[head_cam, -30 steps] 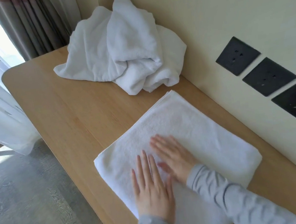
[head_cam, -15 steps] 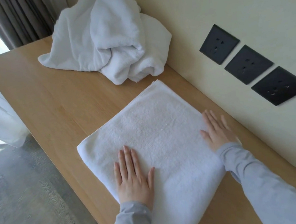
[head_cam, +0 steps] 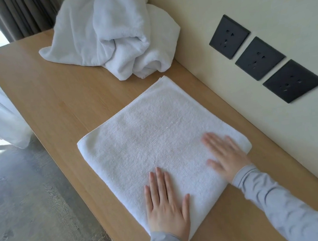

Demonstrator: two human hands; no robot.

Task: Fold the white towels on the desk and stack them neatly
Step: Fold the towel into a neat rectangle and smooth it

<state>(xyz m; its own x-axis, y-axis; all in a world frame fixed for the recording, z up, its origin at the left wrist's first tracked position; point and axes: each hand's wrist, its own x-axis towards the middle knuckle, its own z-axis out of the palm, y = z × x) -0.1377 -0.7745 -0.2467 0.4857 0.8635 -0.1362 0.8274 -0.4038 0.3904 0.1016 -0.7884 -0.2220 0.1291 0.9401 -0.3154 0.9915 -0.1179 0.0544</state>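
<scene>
Left hand (head_cam: 167, 204), right hand (head_cam: 224, 156) flat on my folded white terry towel (head_cam: 155, 132), gripping nothing. Crumpled white towel heap (head_cam: 110, 37): eleven o'clock.

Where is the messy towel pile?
In the head view, the crumpled towel pile sits far back on the desk against the wall, beyond the folded towel.

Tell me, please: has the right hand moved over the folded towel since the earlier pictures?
Yes. Judged against the folded towel, the right hand went from beside the left hand, near the towel's middle, out to its wall-side edge.
</scene>
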